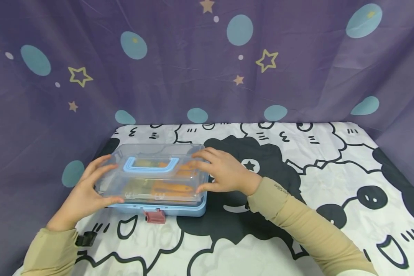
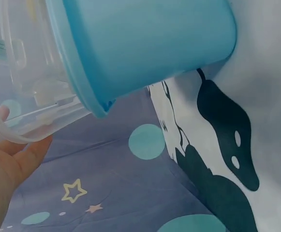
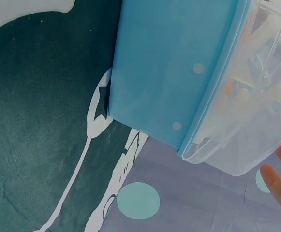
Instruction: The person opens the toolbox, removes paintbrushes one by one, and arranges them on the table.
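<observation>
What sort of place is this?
Likely a fabric-screened indoor work area: purple star-print fabric hangs behind a cartoon-print cloth bearing a lidded plastic box.

No text, brand or number is legible; the small dark print [image 1: 281,188] on the right sleeve [image 1: 307,220] is too tiny to read.

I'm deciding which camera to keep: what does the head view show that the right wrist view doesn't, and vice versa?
Only the head view shows the left hand and the pink latch on the front of the blue box. Only the right wrist view shows two pale round spots on the box's side wall. Both show the right hand, the box, its clear lid, the black-and-white cloth and the purple backdrop.
</observation>
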The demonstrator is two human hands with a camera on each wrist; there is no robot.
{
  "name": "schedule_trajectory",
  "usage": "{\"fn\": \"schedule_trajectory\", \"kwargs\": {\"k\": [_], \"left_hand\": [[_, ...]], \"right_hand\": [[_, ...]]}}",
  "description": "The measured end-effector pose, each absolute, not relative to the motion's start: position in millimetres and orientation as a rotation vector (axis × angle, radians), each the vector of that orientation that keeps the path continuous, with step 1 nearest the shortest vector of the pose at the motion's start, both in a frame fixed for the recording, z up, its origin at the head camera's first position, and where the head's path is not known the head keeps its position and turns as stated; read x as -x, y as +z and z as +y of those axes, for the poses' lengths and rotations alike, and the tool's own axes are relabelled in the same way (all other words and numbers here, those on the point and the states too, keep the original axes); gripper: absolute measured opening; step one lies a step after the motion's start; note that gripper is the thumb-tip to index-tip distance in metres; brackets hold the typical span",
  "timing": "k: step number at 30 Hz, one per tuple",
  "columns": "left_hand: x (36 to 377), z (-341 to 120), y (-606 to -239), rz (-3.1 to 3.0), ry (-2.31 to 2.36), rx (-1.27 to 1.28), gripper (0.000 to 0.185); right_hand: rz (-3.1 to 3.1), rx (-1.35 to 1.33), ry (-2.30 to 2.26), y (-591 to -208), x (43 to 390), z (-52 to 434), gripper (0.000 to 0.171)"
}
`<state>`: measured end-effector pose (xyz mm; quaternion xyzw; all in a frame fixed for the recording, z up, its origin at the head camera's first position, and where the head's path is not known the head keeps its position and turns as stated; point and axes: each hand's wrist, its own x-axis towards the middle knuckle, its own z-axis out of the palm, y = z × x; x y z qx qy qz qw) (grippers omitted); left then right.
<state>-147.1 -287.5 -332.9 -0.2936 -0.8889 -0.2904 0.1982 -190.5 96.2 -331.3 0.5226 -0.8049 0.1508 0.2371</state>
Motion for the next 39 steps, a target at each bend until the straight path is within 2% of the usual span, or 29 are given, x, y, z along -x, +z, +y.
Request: {"fn": "schedule_trajectory", "kwargs": {"k": [10, 19, 25, 29, 34, 39], "left_hand": [[149, -289, -331, -2.453, -0.741, 0.817, 0.092], [150, -291, -332, -2.447, -0.73, 0.82, 0.095], [151, -290, -331, -2.45, -0.738, 0.791, 0.098], [150, -294, -331, -2.506, -0.811, 0.761, 0.111], [145, -306, -330, -2.66, -1.095, 0.626, 0.128], [141, -321, -330, -2.827, -1.264, 0.454, 0.117]], "right_hand": [[-2.121, -1.419, 0.466, -333, 190, 96, 0.063], [-2.044, -1.518, 0.488, -335, 190, 96, 0.081], [-2.021, -1.525, 0.468, -332, 190, 95, 0.076], [-2.014, -1.53, 0.509, -332, 191, 95, 0.074], [-2.026, -1.501, 0.606, -329, 192, 94, 0.071], [-2.042, -1.477, 0.643, -326, 192, 95, 0.072]]}}
